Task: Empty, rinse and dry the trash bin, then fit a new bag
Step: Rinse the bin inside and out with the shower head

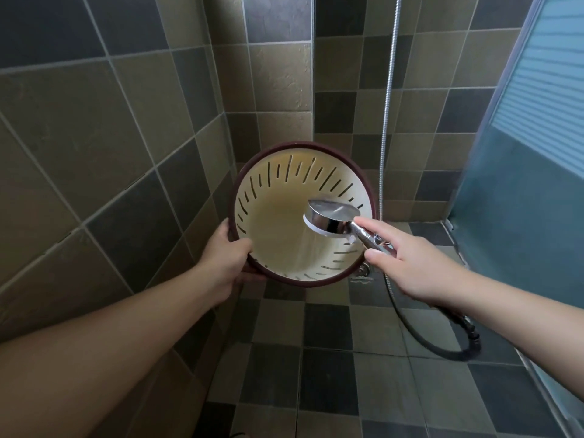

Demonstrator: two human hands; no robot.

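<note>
Rinse step is in hand. The trash bin (278,213), cream inside with slotted walls and a dark rim, is held tilted in mid-air above the tiled floor (363,358), mouth toward the camera, no bag fitted. Its lower-left rim is gripped by the left hand (226,257), thumb curled over the rim. Just right of the bin, the shower head (331,221) is held by its handle in the right hand (410,263), fingers curled round it, spray aimed into the bin. A floor drain (363,271) is seen just below the bin. Next, judged: water is to be tipped out, then the bin dried.
</note>
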